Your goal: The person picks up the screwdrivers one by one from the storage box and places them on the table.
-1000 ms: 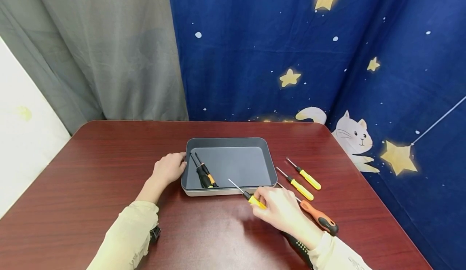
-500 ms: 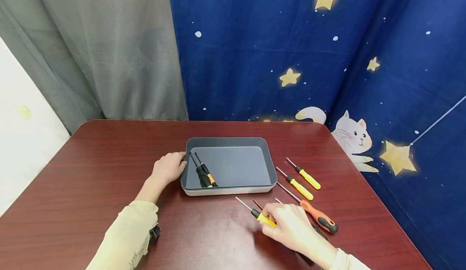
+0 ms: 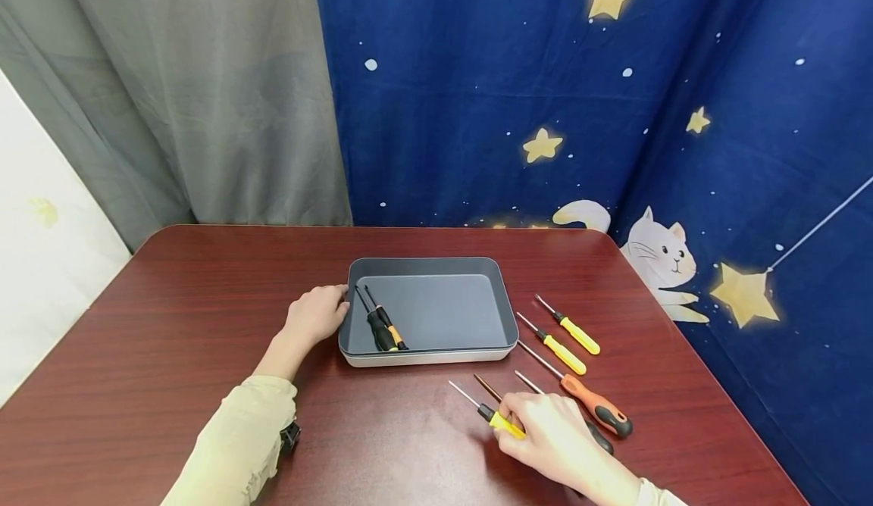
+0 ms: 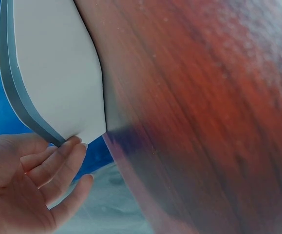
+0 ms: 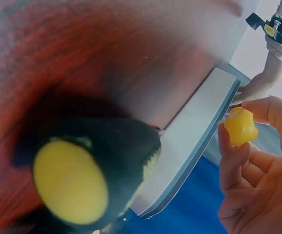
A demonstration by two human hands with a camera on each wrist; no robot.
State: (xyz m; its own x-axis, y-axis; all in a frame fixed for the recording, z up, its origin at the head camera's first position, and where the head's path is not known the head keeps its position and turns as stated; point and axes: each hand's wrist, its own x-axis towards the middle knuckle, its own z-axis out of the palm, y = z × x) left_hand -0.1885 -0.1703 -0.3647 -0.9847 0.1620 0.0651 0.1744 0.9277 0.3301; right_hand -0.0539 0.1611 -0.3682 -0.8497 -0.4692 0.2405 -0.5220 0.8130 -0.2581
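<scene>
My right hand (image 3: 549, 430) pinches a screwdriver (image 3: 508, 424) by its yellow handle, low over the front right of the table. Its thin shaft points toward the box. In the right wrist view the handle's yellow end (image 5: 241, 127) shows between thumb and fingers. A shallow grey box (image 3: 443, 356) stands mid-table, and my left hand (image 3: 315, 315) rests its fingers against the left side. The left wrist view has the fingertips (image 4: 72, 141) on the box's pale outer wall, near a corner. Two dark-handled screwdrivers (image 3: 382, 332) lie at the left inside the box.
Right of the box lie two yellow screwdrivers (image 3: 564, 356) and an orange-and-black one (image 3: 596, 406). A black handle (image 3: 600, 438) and a brown shaft (image 3: 487, 387) show partly beneath my right hand. Close to the right wrist camera is a black handle with a yellow end (image 5: 70, 183).
My right hand has drawn back from the box's front edge, toward me and slightly right, still holding the yellow screwdriver. The left hand and box have not moved.
</scene>
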